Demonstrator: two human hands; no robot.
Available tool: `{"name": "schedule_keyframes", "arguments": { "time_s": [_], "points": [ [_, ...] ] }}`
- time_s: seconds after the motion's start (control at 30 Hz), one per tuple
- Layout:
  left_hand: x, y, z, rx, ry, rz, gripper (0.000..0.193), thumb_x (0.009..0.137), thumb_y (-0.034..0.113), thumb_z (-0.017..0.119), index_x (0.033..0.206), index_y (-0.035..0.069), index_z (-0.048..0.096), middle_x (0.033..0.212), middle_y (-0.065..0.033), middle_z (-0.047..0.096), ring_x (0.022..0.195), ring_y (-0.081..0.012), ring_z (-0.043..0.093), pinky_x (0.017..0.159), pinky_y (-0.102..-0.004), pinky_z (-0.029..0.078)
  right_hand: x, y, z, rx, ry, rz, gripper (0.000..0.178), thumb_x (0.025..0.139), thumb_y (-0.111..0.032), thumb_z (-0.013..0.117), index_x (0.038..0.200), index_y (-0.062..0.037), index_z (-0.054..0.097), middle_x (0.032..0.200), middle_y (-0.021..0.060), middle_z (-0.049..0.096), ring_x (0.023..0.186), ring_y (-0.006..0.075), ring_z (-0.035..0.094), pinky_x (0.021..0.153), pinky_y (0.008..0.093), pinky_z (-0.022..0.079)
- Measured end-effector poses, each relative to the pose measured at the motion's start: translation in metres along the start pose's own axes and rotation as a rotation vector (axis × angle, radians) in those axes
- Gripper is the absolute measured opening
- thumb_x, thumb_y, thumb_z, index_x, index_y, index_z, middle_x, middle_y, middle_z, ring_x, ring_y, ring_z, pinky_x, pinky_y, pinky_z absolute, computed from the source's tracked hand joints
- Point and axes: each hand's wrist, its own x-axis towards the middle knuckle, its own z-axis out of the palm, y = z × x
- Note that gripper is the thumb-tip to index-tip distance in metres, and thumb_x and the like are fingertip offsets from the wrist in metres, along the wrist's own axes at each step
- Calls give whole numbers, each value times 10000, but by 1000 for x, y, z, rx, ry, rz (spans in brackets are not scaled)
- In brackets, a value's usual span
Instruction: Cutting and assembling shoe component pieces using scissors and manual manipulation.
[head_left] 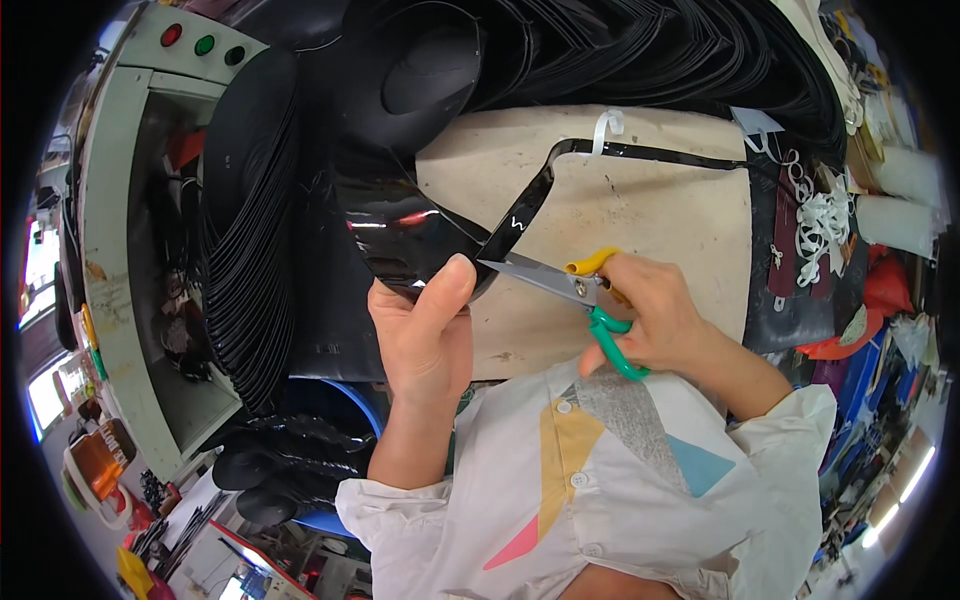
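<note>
Head cam looks straight down at a person working at a beige worktable (pixel 640 200). The left hand (pixel 425 325) is clamped on a glossy black plastic sheet (pixel 390 215), thumb pressed flat on top near its lower edge, holding it up just above the table in front of the chest. The right hand (pixel 655 310) is closed around a pair of scissors (pixel 570 290), fingers through the handles, one loop yellow and the other green. The steel blades point left toward the left thumb, with the tip right at the edge of the black piece. They look slightly parted, though it's hard to say how much.

A long thin black strip (pixel 530 205) runs off the sheet, curling up and then across the table to the right, so it's still joined at the cut end. Behind it, big stacks of black sheets (pixel 250 250) fan out along the left and across the top. A pile of white plastic loops (pixel 820 225) sits on the right side of the table. Far left there's a pale green machine cabinet (pixel 120 200) with red and green buttons (pixel 203 42) on top.
</note>
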Motion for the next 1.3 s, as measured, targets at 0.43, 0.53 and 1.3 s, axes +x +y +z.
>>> {"name": "schedule_keyframes", "arguments": {
  "time_s": [0.43, 0.53, 1.3],
  "points": [
    [28, 99, -6, 1026, 13, 617, 308, 762, 34, 713, 1041, -28, 598, 955, -57, 645, 918, -113, 563, 827, -262, 442, -19, 7, 9, -336, 85, 22, 414, 596, -313, 815, 755, -40, 549, 647, 72, 536, 548, 227, 552, 454, 318, 441],
    [85, 156, -59, 1875, 113, 1027, 268, 778, 239, 708, 889, -1, 661, 869, -128, 660, 783, -252, 615, 924, -387, 388, -23, -9, 2, -536, -73, 53, 330, 650, -225, 767, 858, -32, 598, 759, 71, 585, 702, 233, 590, 538, 319, 479],
    [196, -6, 35, 833, -19, 35, 348, 828, 259, 591, 637, -28, 544, 499, -42, 439, 501, -115, 425, 501, -308, 367, 60, -7, -23, -144, 280, -495, 129, 712, 9, 661, 835, -14, 630, 700, 71, 598, 508, 166, 560, 441, 228, 420]
  ]
}}
